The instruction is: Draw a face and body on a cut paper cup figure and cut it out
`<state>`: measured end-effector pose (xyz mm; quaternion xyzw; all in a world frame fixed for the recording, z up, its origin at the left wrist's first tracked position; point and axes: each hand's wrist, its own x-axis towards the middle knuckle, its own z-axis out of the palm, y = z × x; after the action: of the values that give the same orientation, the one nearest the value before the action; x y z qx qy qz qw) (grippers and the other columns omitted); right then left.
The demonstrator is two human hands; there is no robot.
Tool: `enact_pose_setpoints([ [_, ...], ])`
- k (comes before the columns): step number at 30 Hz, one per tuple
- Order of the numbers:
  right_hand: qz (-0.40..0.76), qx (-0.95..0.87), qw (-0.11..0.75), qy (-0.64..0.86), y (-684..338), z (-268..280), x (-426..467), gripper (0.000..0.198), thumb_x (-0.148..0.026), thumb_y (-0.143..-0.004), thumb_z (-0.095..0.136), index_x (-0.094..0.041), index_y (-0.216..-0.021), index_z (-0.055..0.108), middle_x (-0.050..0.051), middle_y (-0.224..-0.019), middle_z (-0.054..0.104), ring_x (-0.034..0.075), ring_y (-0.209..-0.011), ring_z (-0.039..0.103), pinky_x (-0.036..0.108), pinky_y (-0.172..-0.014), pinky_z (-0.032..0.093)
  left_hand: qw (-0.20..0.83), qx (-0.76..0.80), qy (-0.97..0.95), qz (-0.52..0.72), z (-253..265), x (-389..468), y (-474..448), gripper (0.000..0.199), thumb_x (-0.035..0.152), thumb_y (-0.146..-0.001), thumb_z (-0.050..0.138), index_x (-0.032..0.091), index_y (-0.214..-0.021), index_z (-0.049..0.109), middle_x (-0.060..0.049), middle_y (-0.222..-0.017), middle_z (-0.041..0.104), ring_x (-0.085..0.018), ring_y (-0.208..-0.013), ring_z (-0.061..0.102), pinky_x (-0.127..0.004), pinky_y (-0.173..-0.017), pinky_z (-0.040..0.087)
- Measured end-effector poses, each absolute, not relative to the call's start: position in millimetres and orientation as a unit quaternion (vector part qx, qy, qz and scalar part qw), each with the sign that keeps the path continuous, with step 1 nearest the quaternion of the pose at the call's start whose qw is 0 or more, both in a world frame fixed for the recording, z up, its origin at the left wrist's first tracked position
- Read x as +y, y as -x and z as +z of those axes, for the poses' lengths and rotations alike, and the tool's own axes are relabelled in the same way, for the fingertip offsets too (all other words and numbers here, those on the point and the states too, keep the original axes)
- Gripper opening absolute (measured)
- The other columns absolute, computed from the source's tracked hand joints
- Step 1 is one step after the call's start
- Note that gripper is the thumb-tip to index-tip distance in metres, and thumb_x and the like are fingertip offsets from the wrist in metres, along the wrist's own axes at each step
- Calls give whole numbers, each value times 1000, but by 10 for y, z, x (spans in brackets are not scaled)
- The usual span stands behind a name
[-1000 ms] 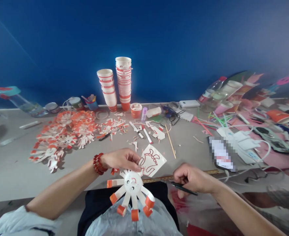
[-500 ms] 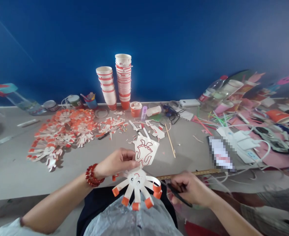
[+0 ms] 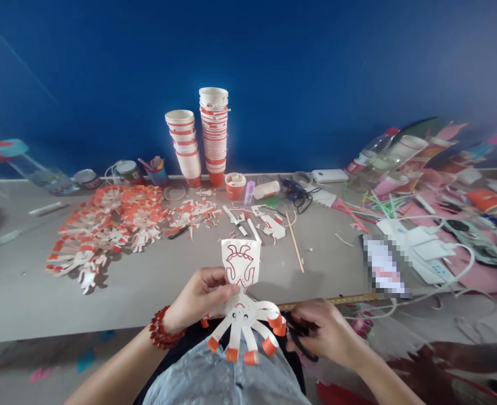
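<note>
My left hand [image 3: 208, 295] pinches a paper-cup cutout [image 3: 243, 310] near its neck. The cutout has a round white face and curled strips with orange ends fanning toward me. Above the face, a white flap [image 3: 243, 260] carries a figure drawn in dark red line. Black-handled scissors [image 3: 303, 343] are in my right hand [image 3: 322, 332], with fingers around the handles. Their blades point toward the cutout's neck and are partly hidden behind its strips.
Finished cutouts [image 3: 104, 225] are heaped at left, beside paper scraps [image 3: 193, 214]. Two tall cup stacks [image 3: 213, 135] stand at the wall. A wooden stick [image 3: 294, 242], a power strip [image 3: 417, 247] and craft clutter lie to the right. Another person's hand [image 3: 438, 360] shows at lower right.
The cutout has turned so its flap stands more upright, and it has shifted slightly right and down with my left hand. My right hand with the scissors has moved a little closer to it.
</note>
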<state>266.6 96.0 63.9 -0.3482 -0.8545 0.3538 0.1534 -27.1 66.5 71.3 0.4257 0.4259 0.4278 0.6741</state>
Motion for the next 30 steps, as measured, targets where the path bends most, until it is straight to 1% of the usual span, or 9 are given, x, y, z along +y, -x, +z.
enact_pose_setpoints([
  [5, 262, -893, 165, 325, -2681, 676, 980, 37, -31, -79, 68, -21, -59, 39, -6, -52, 40, 11, -51, 32, 25, -53, 22, 664, 431, -436, 428, 683, 652, 263, 29, 40, -86, 73, 13, -94, 75, -6, -81, 71, -14, -67, 59, -24, -65, 46],
  [9, 206, -911, 161, 320, -2694, 726, 996, 33, -31, -81, 66, -21, -59, 42, -4, -50, 48, 12, -48, 40, 26, -53, 23, 628, 451, -465, 432, 695, 631, 254, 31, 41, -87, 70, 12, -96, 76, -7, -84, 71, -16, -71, 60, -25, -65, 46],
  [13, 191, -918, 153, 313, -2698, 758, 1015, 32, -31, -83, 63, -22, -59, 44, -3, -50, 49, 13, -47, 41, 28, -53, 24, 603, 470, -481, 429, 722, 616, 239, 32, 44, -87, 70, 13, -90, 76, -7, -80, 71, -16, -69, 59, -24, -64, 46],
  [16, 201, -916, 148, 314, -2705, 749, 1022, 32, -31, -82, 64, -22, -60, 43, -3, -50, 50, 13, -47, 42, 28, -53, 24, 609, 470, -469, 434, 736, 613, 222, 31, 44, -86, 70, 13, -88, 76, -6, -79, 72, -15, -67, 59, -24, -62, 46],
  [20, 223, -909, 155, 318, -2706, 717, 1021, 33, -31, -80, 66, -22, -60, 41, -4, -51, 47, 13, -48, 40, 27, -53, 23, 622, 465, -442, 449, 737, 604, 191, 30, 43, -84, 73, 14, -87, 76, -8, -83, 74, -16, -68, 61, -24, -63, 47],
  [24, 252, -898, 172, 316, -2696, 664, 1026, 30, -26, -77, 62, -22, -59, 39, -5, -51, 41, 12, -49, 34, 26, -53, 22, 625, 459, -420, 472, 731, 596, 157, 29, 43, -81, 76, 14, -83, 76, -7, -80, 75, -16, -68, 62, -24, -63, 47],
  [30, 326, -869, 161, 336, -2685, 586, 1044, 42, -30, -73, 70, -21, -58, 32, -8, -54, 29, 10, -53, 23, 25, -53, 20, 637, 443, -390, 496, 725, 587, 110, 27, 41, -80, 78, 14, -82, 77, -7, -81, 75, -14, -68, 61, -23, -65, 47],
])
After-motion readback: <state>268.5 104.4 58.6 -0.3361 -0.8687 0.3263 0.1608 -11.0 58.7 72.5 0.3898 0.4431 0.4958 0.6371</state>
